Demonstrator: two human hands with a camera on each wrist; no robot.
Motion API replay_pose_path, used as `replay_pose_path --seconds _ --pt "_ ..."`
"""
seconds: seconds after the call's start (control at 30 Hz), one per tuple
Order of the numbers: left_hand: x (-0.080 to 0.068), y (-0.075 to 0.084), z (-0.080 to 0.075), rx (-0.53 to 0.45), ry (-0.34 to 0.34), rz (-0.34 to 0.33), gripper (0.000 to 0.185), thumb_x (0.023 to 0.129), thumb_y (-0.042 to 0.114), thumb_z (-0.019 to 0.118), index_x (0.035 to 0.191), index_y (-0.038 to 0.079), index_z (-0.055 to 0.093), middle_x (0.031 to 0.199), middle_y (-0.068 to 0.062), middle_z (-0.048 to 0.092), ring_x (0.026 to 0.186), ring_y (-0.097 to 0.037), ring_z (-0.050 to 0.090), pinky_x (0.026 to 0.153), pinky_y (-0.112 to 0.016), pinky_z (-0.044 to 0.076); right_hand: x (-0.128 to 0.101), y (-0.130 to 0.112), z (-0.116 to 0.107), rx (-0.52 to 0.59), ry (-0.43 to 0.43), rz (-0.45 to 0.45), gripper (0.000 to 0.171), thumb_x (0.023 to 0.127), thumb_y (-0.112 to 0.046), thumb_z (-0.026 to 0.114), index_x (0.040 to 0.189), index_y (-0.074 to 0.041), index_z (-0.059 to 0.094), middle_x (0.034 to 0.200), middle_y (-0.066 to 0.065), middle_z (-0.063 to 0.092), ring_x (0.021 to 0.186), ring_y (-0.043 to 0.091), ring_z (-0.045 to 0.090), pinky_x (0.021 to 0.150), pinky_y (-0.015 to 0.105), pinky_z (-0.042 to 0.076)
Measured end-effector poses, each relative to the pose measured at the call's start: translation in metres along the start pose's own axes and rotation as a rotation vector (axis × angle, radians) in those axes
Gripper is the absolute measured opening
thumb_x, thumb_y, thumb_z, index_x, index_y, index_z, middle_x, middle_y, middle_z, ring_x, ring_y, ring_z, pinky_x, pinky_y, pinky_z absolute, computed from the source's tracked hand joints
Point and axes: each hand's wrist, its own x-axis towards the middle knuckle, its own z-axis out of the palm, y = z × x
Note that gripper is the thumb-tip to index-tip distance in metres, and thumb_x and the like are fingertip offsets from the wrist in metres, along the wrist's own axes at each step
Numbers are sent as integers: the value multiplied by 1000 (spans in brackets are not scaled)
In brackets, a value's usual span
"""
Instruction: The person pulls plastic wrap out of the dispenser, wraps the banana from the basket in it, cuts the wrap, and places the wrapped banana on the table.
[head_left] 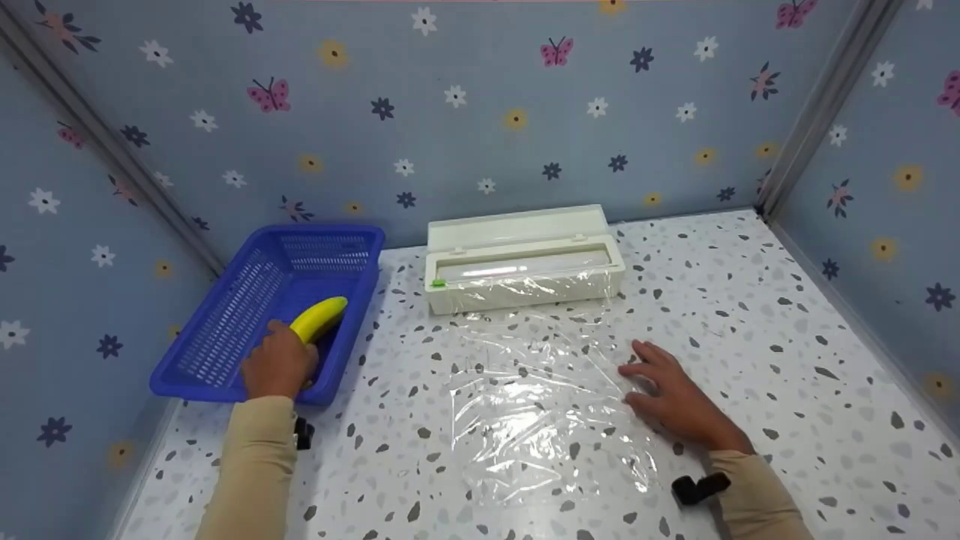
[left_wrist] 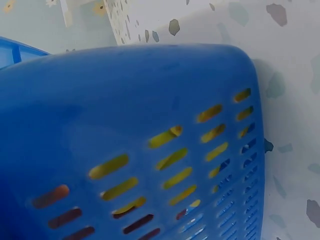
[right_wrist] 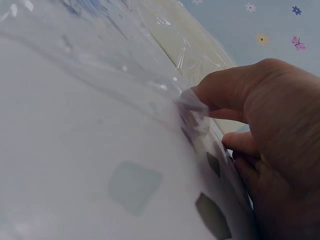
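Observation:
My left hand (head_left: 280, 365) reaches into the blue plastic basket (head_left: 358, 311) and grips a yellow banana (head_left: 321, 315), whose far end sticks out beyond the fingers. In the left wrist view, yellow bits of the banana (left_wrist: 177, 178) show through slots in the basket wall (left_wrist: 150, 95). A sheet of clear cling film (head_left: 517, 420) lies wrinkled on the table, pulled from a white dispenser box (head_left: 525, 294) with its lid up. Beside the film's right edge is my right hand (head_left: 679, 401), fingers spread apart; in the right wrist view, its thumb (right_wrist: 225, 90) meets the crumpled film edge (right_wrist: 192, 115).
The speckled white table (head_left: 757, 337) is bordered by blue patterned walls (head_left: 480, 90) at the back and sides. The dispenser stands near the back wall, with a green piece (head_left: 438, 283) at its front left corner. The basket stands to its left.

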Motion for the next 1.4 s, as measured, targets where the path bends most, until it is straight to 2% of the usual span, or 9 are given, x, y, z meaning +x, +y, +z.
replay_pose_path --seconds 0.23,0.37,0.67,0.93,1.1,1.4 --pt "-1 0 -1 9 -2 8 49 96 19 52 129 -14 37 100 -36 59 85 -51 62 70 -61 48 0 -1 -1 -8 7 -9 43 93 -21 72 134 -11 62 163 14 24 150 36 13 116 62 14" --pt "-2 1 -2 20 14 19 53 96 18 52 135 -14 35 104 -38 56 91 -53 59 74 -63 47 1 -1 -1 -3 6 -7 43 93 -23 72 134 -12 62 163 13 24 150 36 12 116 62 13" --pt "-4 0 0 25 102 33 49 93 16 59 128 -14 42 113 -40 47 106 -55 48 78 -68 46 1 -1 1 -1 7 -3 42 93 -24 72 133 -13 63 163 13 24 150 35 12 115 63 14" --pt "-4 3 -1 10 143 59 50 94 19 64 129 -12 45 110 -37 48 103 -52 48 77 -67 47 0 1 0 8 8 0 43 92 -21 72 133 -11 62 163 13 24 150 35 12 116 62 14" --pt "-5 6 0 0 210 91 52 94 19 68 129 -11 45 109 -34 48 101 -50 49 76 -67 48 0 2 0 14 7 -2 43 92 -19 72 133 -11 62 163 14 24 150 36 13 116 61 15" --pt "-6 7 3 0 254 71 52 95 19 69 130 -9 43 112 -32 48 103 -48 47 82 -68 47 1 2 1 2 2 -2 43 93 -22 71 134 -13 62 163 14 24 150 36 12 115 63 13"
